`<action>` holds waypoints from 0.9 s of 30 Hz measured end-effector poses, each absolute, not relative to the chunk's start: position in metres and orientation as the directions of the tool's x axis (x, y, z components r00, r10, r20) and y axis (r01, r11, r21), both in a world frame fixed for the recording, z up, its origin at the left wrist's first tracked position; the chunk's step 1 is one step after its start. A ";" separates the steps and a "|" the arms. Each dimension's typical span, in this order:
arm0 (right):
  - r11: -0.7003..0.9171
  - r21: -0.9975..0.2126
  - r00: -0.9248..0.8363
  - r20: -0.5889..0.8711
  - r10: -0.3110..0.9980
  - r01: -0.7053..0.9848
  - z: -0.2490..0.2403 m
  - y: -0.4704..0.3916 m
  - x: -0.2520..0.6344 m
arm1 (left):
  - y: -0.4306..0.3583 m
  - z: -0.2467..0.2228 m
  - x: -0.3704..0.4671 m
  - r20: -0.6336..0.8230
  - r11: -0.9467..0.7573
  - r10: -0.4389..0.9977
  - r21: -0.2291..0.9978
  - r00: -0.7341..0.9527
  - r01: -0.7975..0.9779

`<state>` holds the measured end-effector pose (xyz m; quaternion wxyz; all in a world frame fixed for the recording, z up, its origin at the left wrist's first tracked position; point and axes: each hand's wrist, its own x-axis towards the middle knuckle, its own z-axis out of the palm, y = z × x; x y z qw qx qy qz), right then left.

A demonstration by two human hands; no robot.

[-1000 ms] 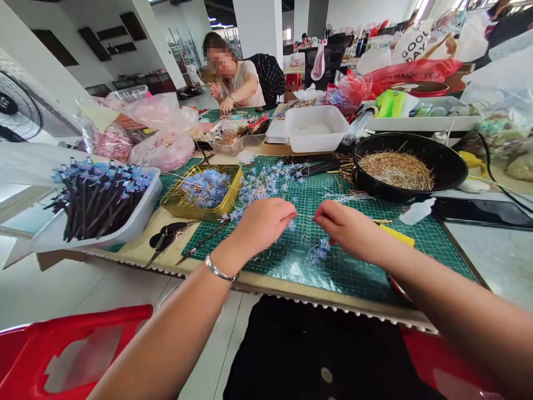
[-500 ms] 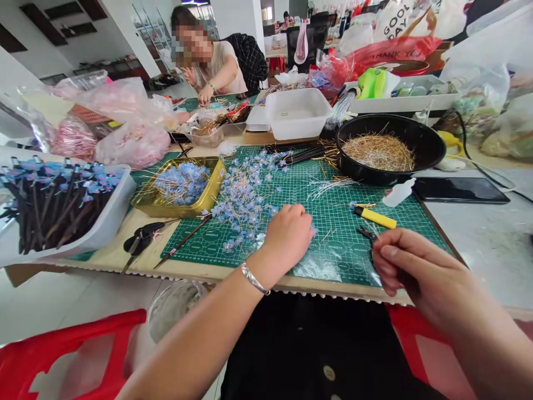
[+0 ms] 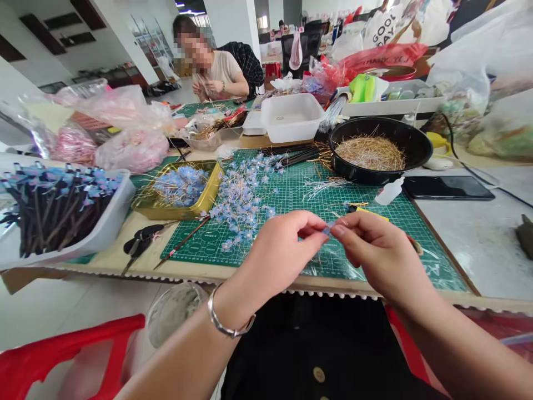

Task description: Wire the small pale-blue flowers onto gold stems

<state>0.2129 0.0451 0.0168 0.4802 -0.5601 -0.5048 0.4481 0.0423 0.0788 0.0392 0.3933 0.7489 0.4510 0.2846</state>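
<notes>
Small blue piece held between two hands above the front half of a green gridded mat (image 3: 291,194).
The small blue piece (image 3: 327,230) is translucent-looking and mostly hidden by fingertips, its full shape unclear. Loose blue flowers (image 3: 241,205) on gold wires spread over the mat's left half; a gold tin (image 3: 166,212) of more flowers overlaps its left edge, and a black pan (image 3: 362,176) of wire pieces stands at its back right corner. A white tray (image 3: 100,236) of dark stems sits at the tabletop's left end. Across the table, another person (image 3: 227,69) sits before a white pillar. The left hand (image 3: 285,250) and right hand (image 3: 381,253) meet, thumbs and forefingers pinched on the piece.
</notes>
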 end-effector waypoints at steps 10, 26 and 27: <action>-0.219 -0.973 0.006 -0.219 0.976 0.071 0.008 -0.001 0.246 | 0.040 0.015 -0.032 0.087 -0.314 0.926 0.718 0.367 0.622; 0.136 -0.782 -0.113 0.084 0.990 0.608 0.016 -0.038 0.219 | -0.005 -0.002 0.019 -0.349 0.408 0.727 0.912 0.592 0.036; 0.179 -0.765 -0.098 0.151 0.984 0.619 0.017 -0.040 0.223 | -0.005 -0.005 0.018 -0.380 0.488 0.716 0.872 0.586 -0.031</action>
